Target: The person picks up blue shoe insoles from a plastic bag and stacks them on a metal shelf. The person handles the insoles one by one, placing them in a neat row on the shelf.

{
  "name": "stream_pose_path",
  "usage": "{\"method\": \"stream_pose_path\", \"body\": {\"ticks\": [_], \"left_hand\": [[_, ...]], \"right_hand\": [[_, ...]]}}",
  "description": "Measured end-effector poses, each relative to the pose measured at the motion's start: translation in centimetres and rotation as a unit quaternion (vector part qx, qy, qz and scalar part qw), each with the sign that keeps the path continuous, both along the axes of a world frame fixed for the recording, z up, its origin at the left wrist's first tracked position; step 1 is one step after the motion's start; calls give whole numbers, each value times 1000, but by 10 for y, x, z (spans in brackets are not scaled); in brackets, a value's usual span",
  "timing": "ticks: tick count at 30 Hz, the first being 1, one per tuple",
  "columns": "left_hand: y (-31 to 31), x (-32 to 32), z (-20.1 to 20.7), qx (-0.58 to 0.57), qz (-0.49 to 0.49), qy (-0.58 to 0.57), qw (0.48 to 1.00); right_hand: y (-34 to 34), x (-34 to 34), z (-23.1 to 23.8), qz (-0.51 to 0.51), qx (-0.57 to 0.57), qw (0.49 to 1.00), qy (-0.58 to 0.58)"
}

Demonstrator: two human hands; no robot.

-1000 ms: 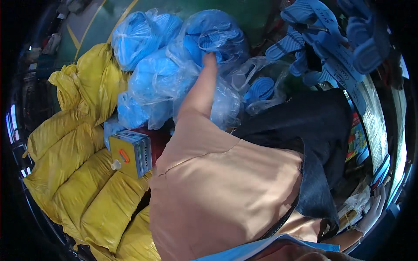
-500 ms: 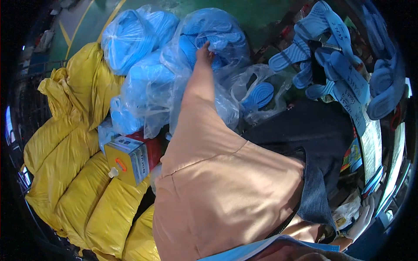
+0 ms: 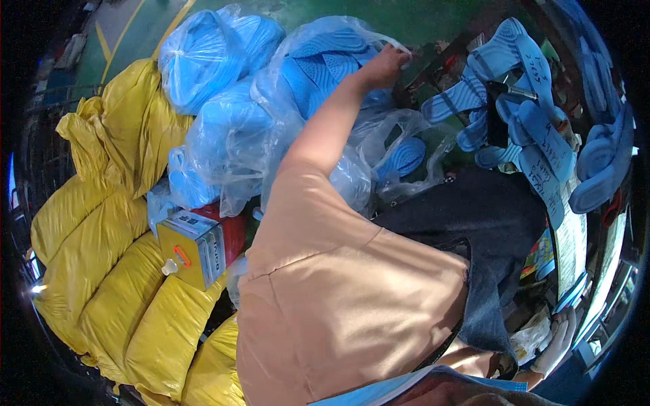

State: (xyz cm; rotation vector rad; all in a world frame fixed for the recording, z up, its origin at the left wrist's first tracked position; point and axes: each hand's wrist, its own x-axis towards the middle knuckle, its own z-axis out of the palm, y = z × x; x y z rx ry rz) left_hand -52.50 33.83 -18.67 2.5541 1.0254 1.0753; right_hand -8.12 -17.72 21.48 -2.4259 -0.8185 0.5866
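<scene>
My left hand (image 3: pixel 384 66) is up at the top of the frame, right of centre, fingers closed on the rim of an open clear bag (image 3: pixel 271 84). That bag sits in the upper middle with ridged blue soles (image 3: pixel 305 88) piled inside, and my bare forearm crosses in front of it. Just below and right of it, a smaller clear bag (image 3: pixel 433 172) lies slack around another blue sole (image 3: pixel 404 159). A full, gathered bag (image 3: pixel 200 61) stands touching on the upper left.

My right hand (image 3: pixel 558 345), which looks white-gloved, is at the lower right with fingers straight out, near some crumpled plastic (image 3: pixel 531 335); so close to the blurred rim, I can't tell whether it rests on anything.

Yellow sacks (image 3: pixel 128 135) fill the left side, with a red and yellow tin (image 3: pixel 196 267) beside them. More blue soles with handwriting (image 3: pixel 504 54) cluster at the upper right.
</scene>
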Motion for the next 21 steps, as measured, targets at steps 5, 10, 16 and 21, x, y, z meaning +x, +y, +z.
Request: {"method": "stream_pose_path", "body": {"ticks": [5, 10, 16, 21], "left_hand": [[-7, -48, -44, -294, 281, -209, 890], [46, -103, -129, -475, 308, -621, 542], [86, -78, -124, -505, 382, -627, 454], [111, -101, -162, -529, 399, -573, 483]], "right_hand": [[5, -12, -4, -9, -7, 1000, 19], [6, 2, -10, 10, -9, 1000, 16], [14, -18, 1, 18, -63, 997, -49], [11, -12, 1, -26, -59, 998, -1]]}}
